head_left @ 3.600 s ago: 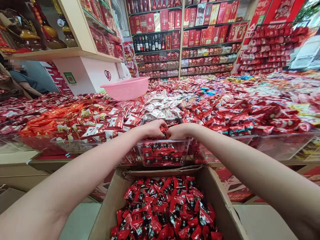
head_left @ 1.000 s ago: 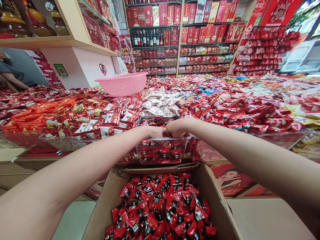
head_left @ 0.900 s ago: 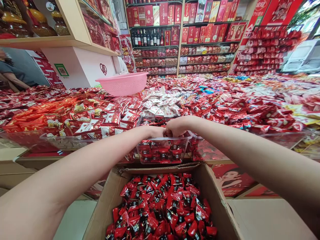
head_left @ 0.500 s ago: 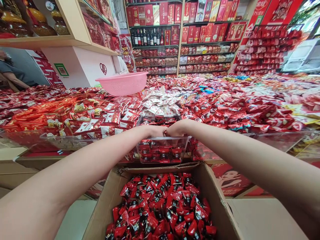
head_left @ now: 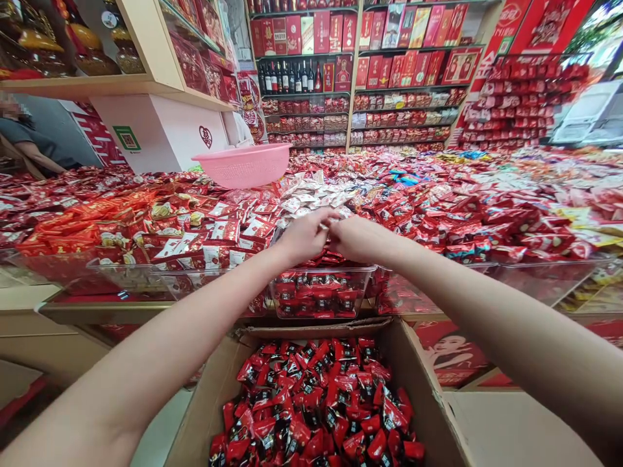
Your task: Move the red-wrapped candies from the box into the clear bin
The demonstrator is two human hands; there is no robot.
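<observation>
My left hand (head_left: 305, 236) and my right hand (head_left: 359, 237) are close together above a clear plastic bin (head_left: 321, 310), its front holding red-and-black wrapped candies (head_left: 324, 285). The fingers of both hands curl inward, and whatever they may hold is hidden. Behind them lies a heap of white wrapped sweets (head_left: 316, 193). Below, right in front of me, an open cardboard box (head_left: 431, 395) is filled with the same kind of red-and-black candies (head_left: 316, 402).
A pink plastic basket (head_left: 246, 167) rests on the sweets at the back left. Red-and-white packets (head_left: 224, 230) lie left of the bin, red packets (head_left: 433, 220) right of it. A person (head_left: 29, 139) is at the far left. Shelves (head_left: 353, 78) stand behind.
Both hands have risen out of the bin's front part and moved slightly back and apart. The view has shifted a little.
</observation>
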